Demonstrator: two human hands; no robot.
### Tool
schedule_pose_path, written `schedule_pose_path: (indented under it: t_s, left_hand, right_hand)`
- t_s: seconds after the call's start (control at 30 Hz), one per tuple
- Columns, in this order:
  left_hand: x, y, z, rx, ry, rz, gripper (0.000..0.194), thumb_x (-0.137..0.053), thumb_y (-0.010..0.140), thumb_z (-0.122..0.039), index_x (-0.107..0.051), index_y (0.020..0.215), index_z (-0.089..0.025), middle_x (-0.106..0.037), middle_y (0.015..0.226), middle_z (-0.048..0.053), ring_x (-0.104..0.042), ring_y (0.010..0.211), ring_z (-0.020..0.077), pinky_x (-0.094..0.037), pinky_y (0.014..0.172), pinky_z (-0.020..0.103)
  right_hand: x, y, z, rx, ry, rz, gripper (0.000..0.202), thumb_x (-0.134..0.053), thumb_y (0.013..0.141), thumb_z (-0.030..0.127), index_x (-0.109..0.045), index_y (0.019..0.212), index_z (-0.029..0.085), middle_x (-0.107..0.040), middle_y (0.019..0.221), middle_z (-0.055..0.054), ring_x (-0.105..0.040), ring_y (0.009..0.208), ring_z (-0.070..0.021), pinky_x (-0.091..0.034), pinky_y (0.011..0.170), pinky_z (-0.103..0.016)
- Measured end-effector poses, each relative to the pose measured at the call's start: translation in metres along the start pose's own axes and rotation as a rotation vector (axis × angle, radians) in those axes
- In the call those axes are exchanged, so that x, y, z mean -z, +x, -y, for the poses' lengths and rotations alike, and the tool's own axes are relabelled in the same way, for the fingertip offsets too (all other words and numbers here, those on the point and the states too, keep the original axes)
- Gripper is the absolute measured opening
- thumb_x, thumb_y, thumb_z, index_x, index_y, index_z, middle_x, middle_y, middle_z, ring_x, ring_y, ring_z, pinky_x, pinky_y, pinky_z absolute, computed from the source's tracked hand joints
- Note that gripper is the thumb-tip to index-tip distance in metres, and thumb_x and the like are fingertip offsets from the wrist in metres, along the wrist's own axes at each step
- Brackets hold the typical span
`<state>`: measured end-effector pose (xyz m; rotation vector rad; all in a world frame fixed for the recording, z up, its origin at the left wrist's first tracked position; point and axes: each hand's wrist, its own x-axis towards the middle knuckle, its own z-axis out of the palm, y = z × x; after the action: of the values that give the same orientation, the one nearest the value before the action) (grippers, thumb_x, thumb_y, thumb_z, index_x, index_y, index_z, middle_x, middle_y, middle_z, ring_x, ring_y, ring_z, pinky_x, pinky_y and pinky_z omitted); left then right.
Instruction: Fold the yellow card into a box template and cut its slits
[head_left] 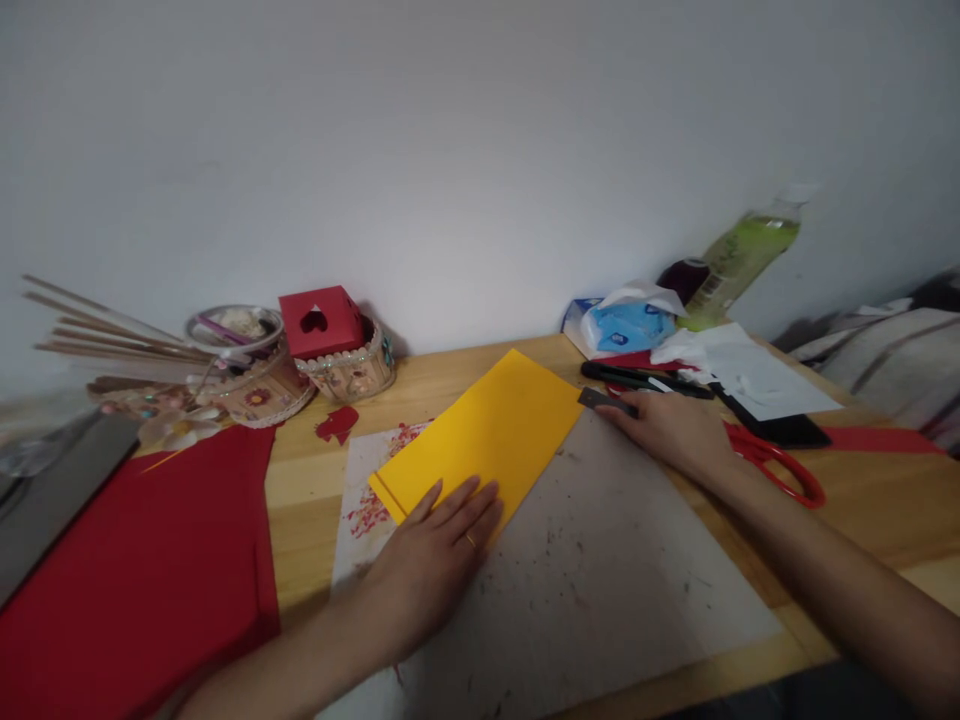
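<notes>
A folded sheet of yellow paper (487,430) lies at a slant on a whitish work sheet (600,560). My left hand (446,545) rests on its lower edge, fingers stretched out flat. Beyond the paper's right corner, my right hand (667,425) pinches a dark flat strip (591,398) with a small hole, like the end of a metal ruler. The rest of that strip is hidden by my fingers. Just behind this hand lies a black utility knife (637,378). Red-handled scissors (787,475) are beside my right wrist.
Red paper (150,560) covers the table's left side. Behind it stand decorated baskets (259,393), one bearing a red box (322,320) with a heart cutout. Tissues (630,325), a tilted-looking green drink bottle (742,260) and white paper (780,375) occupy the back right.
</notes>
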<state>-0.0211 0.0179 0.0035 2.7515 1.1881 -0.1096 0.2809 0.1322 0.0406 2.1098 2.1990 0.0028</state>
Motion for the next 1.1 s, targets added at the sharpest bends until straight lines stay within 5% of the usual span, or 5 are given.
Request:
schedule_pose_path:
  t_s: [0.27, 0.47, 0.7, 0.93, 1.1]
  left_hand:
    - [0.004, 0.001, 0.001, 0.002, -0.084, 0.002, 0.048, -0.035, 0.094, -0.015, -0.030, 0.142, -0.016, -0.034, 0.147, 0.008, -0.028, 0.137, 0.0250, -0.034, 0.106, 0.050]
    - [0.011, -0.005, 0.017, -0.099, -0.279, -0.039, 0.066, -0.035, 0.078, 0.004, -0.031, 0.141, -0.015, -0.030, 0.150, 0.006, -0.023, 0.139, 0.0174, -0.029, 0.112, 0.040]
    - [0.016, -0.010, 0.028, -0.110, -0.299, -0.054, 0.062, -0.031, 0.085, 0.000, -0.029, 0.142, -0.024, -0.030, 0.150, 0.002, -0.022, 0.140, 0.0189, -0.022, 0.113, 0.049]
    - [0.025, -0.008, 0.040, -0.082, -0.228, -0.096, 0.049, -0.037, 0.096, -0.038, -0.027, 0.143, -0.028, -0.033, 0.149, 0.002, -0.023, 0.139, 0.0224, -0.002, 0.113, 0.051]
    - [0.022, -0.008, 0.042, -0.036, -0.205, -0.053, 0.053, -0.033, 0.096, -0.043, -0.021, 0.145, -0.025, -0.026, 0.152, 0.003, -0.018, 0.141, 0.0237, -0.010, 0.112, 0.053]
  right_hand:
    - [-0.005, 0.001, 0.003, -0.074, 0.009, -0.024, 0.058, -0.025, 0.088, 0.063, -0.068, 0.098, 0.024, -0.071, 0.094, -0.014, -0.065, 0.087, -0.0359, -0.042, 0.059, -0.038]
    - [-0.006, 0.001, 0.005, -0.105, 0.003, -0.077, 0.057, -0.027, 0.089, 0.059, -0.069, 0.093, 0.022, -0.071, 0.090, -0.014, -0.066, 0.085, -0.0342, -0.043, 0.058, -0.037]
    - [0.000, -0.019, 0.011, -0.148, -0.063, -0.332, 0.050, -0.030, 0.092, 0.046, -0.069, 0.089, 0.014, -0.068, 0.073, -0.017, -0.065, 0.065, -0.0326, -0.035, 0.049, -0.033]
    - [-0.011, -0.054, 0.041, 0.454, -0.066, -0.514, 0.030, -0.038, 0.091, 0.019, -0.066, 0.103, 0.023, -0.068, 0.086, -0.004, -0.063, 0.071, -0.0178, -0.035, 0.048, -0.024]
    - [-0.018, -0.068, 0.065, 0.772, -0.073, -0.574, 0.036, -0.035, 0.084, -0.001, -0.063, 0.100, 0.013, -0.067, 0.078, -0.006, -0.062, 0.072, -0.0179, -0.044, 0.053, -0.025]
